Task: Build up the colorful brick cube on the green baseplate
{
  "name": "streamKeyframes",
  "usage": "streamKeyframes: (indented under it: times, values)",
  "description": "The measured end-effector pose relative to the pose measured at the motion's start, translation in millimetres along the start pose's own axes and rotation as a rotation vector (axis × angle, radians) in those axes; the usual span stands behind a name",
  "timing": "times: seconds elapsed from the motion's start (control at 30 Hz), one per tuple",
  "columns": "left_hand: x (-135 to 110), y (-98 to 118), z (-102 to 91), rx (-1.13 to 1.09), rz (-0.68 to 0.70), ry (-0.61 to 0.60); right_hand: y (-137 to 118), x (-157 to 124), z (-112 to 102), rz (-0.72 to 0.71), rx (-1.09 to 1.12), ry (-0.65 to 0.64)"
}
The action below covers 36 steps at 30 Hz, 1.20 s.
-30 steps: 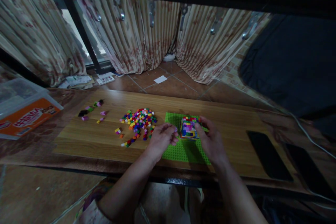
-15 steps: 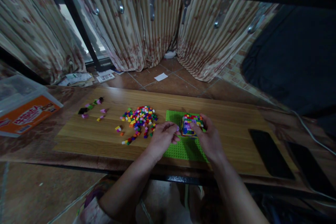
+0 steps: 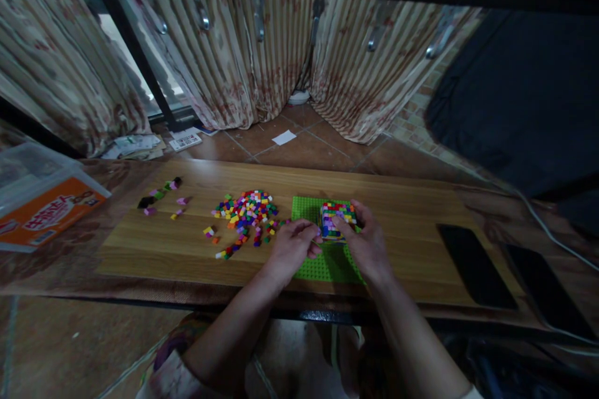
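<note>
A multicoloured block of small toy bricks (image 3: 333, 217) stands on a green studded baseplate (image 3: 322, 269). My right hand (image 3: 367, 240) is wrapped round its right side, with the thumb lying across the top. At the block's left side, my left hand (image 3: 294, 246) pinches a small purple brick (image 3: 318, 232) between thumb and fingertips. The other fingers of that hand are curled over the baseplate. Left of it lies a loose heap of mixed-colour bricks (image 3: 248, 209), some of them strung out toward the front.
Several pink, black and green bricks (image 3: 163, 190) lie at the board's far left. A clear box with an orange label (image 3: 56, 212) stands beyond them. Two dark flat slabs (image 3: 475, 265) lie on the right. Past the wooden board (image 3: 402, 199), striped curtains (image 3: 262, 62) hang to the tiled floor.
The whole view has shifted slightly. My left hand with the purple brick is a little closer to the block's left side; my right hand keeps its grip on the block.
</note>
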<state>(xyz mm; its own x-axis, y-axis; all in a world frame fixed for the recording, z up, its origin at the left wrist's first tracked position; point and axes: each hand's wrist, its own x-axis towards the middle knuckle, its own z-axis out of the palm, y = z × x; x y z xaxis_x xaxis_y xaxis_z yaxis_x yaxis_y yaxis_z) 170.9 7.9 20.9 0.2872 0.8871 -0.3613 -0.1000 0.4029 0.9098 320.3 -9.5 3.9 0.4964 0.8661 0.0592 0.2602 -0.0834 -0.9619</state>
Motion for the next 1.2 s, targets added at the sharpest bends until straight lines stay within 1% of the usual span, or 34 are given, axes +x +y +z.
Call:
streamKeyframes:
  times: [0.13, 0.23, 0.33, 0.37, 0.43, 0.53, 0.67, 0.8, 0.9, 1.03, 1.2]
  values:
    - [-1, 3, -1.2, 0.001, 0.014, 0.005, -1, -1, 1, 0.022, 0.033, 0.004]
    - [-2, 7, -4.3, -0.017, 0.045, 0.001, -4, -2, 1, 0.066, 0.148, -0.003]
    - [-5, 11, -7.1, -0.027, 0.065, -0.006, -7, 0, -3, 0.159, 0.339, 0.104]
    - [-6, 12, -7.6, -0.029, 0.070, -0.011, -9, 1, -5, 0.172, 0.384, 0.155]
    - [-7, 13, -7.9, -0.031, 0.081, -0.024, -11, 3, -10, 0.144, 0.423, 0.226]
    - [-9, 14, -7.1, -0.022, 0.101, -0.054, -15, 2, -15, 0.060, 0.404, 0.243]
    - [-8, 13, -5.5, -0.011, 0.117, -0.070, -16, -3, -14, 0.006, 0.355, 0.175]
    - [-7, 13, -5.5, -0.010, 0.111, -0.064, -15, -5, -11, -0.013, 0.295, 0.123]
    - [-6, 13, -6.6, -0.005, 0.117, -0.055, -14, -5, -11, -0.046, 0.240, 0.118]
    - [-5, 12, -7.7, 0.018, 0.132, -0.052, -10, -7, -11, -0.134, 0.141, 0.102]
    - [-5, 11, -7.2, 0.015, 0.120, -0.049, -5, -7, -11, -0.197, 0.100, 0.101]
